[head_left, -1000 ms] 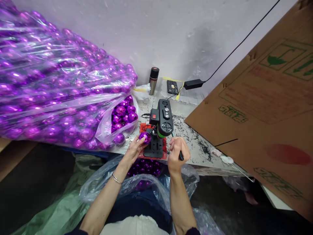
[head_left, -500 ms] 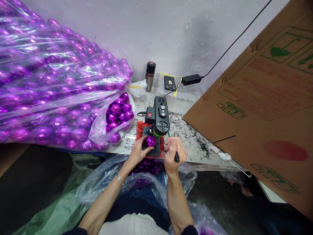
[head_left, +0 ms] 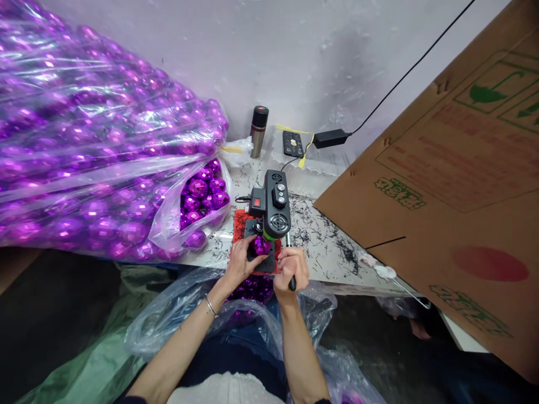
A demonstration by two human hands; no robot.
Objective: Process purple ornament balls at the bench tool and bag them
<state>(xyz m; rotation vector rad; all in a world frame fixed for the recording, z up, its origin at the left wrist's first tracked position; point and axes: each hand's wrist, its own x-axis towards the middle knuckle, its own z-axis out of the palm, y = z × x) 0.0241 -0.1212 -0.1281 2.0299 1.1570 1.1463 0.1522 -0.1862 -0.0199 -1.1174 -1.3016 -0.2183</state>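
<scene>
A small black bench drill (head_left: 272, 205) with a green collar stands on a red mat (head_left: 241, 223) at the front of the table. My left hand (head_left: 240, 259) holds a shiny purple ball (head_left: 261, 245) on the drill's base plate, right under the drill head. My right hand (head_left: 290, 268) is closed around the drill's black lever handle (head_left: 290, 279), on the machine's right side. Between my arms, a clear plastic bag (head_left: 197, 314) in my lap holds more purple balls (head_left: 252, 289).
A huge clear bag of purple balls (head_left: 92, 146) fills the left of the table (head_left: 332, 252), its mouth open beside the drill. Black shavings litter the tabletop. A flask (head_left: 258, 131), a power adapter (head_left: 331, 137) and cable stand at the wall. A big cardboard sheet (head_left: 455, 185) leans at right.
My left hand moved the purple ball from the drill's left side to under the drill head. My right hand pulled the lever handle down and toward me.
</scene>
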